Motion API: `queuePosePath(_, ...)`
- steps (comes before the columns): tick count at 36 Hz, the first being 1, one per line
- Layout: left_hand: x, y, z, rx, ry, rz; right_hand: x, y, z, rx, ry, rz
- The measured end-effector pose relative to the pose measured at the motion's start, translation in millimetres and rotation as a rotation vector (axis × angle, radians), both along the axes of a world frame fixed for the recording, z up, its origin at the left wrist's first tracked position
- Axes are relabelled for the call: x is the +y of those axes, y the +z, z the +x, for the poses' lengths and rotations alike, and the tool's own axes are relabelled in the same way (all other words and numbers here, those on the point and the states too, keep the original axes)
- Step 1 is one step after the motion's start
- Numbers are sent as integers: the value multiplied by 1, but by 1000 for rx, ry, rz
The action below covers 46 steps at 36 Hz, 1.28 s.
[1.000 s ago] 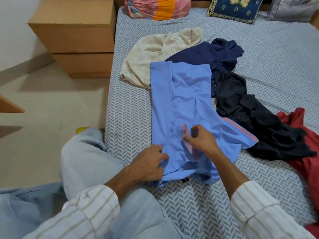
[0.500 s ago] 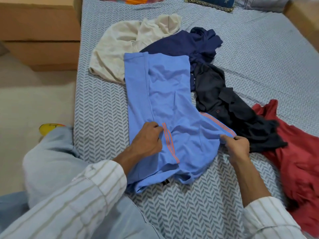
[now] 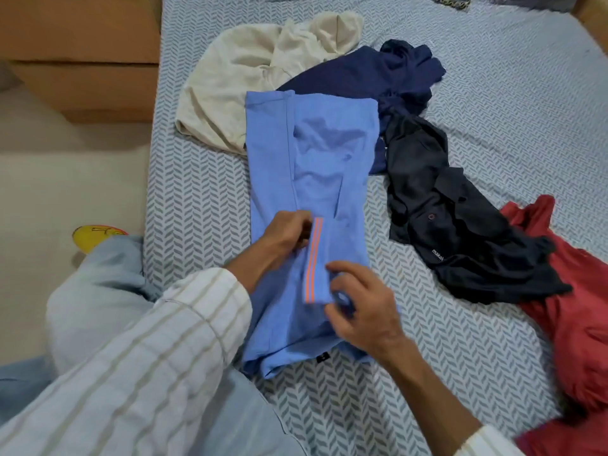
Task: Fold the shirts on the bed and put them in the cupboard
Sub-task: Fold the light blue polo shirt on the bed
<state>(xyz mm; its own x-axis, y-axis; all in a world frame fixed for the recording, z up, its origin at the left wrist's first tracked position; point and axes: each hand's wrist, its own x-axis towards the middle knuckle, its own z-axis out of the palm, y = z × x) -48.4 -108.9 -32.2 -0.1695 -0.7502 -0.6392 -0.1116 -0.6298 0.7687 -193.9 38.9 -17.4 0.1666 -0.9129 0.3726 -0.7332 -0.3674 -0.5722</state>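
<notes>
Because the blue shirt (image 3: 312,166) lies lengthwise on the bed (image 3: 197,192) with both sides turned in, my left hand (image 3: 286,235) rests curled on it beside the orange stripes to pin the fold, though whether it pinches cloth I cannot tell, while my right hand (image 3: 358,307) grips the sleeve end laid across the middle. Left to right, cream (image 3: 237,83), navy (image 3: 368,74), black (image 3: 460,225) and red (image 3: 575,291) shirts remain unfolded; the cream and navy ones lie partly under the blue shirt's far end and may drag when I fold it over.
</notes>
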Motion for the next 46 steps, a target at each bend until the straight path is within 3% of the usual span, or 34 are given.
queuePosePath(3, -11, -5, 7, 115, 58, 141, 6, -16, 11, 82, 179, -16)
queuePosePath(6, -11, 1, 7, 101, 32, 66, 9, -23, 19, 119, 228, -23)
queuePosePath(14, -14, 5, 11, -170, -174, -57, 9, -15, 26, 91, 214, -30)
queuePosePath(18, -15, 6, 15, -331, -227, -109, 2, -3, 22, 6, 224, 211)
queuePosePath(21, -16, 3, 15, -364, -229, -124, -25, 13, 15, -164, 54, 393)
queuePosePath(27, -23, -12, 18, -289, -305, -140, -161, 1, -28, -227, -509, 507)
queuePosePath(30, -26, -25, 20, -356, -341, -200, -216, -7, -50, -335, -622, 620)
queuePosePath(34, -26, -34, 24, -368, -343, -182, -267, 2, -54, -640, -723, 761)
queuePosePath(37, -28, -31, 27, -349, -388, -143, -296, 6, -60, -718, -805, 834)
queuePosePath(41, -35, -31, 32, -304, -445, -99, -330, 4, -61, -780, -873, 781)
queuePosePath(44, -38, -33, 34, -265, -466, -81, -350, 4, -54, -809, -865, 601)
queuePosePath(46, -40, -33, 35, -233, -460, -73, -366, 1, -44, -715, -832, 473)
